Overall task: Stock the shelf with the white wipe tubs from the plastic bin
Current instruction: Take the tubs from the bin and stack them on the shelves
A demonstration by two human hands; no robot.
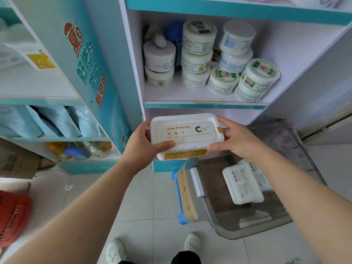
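Head view shows a white wipe tub (185, 134) held level before the shelf (203, 105), lid up, long axis running left to right. Left hand (144, 145) and right hand (235, 138) clamp its short ends, fingers pressed against the sides, thumbs on the lid. Round tubs (198, 54) crowd the shelf above. Below right, the plastic bin (213, 216) holds another tub (242, 184).
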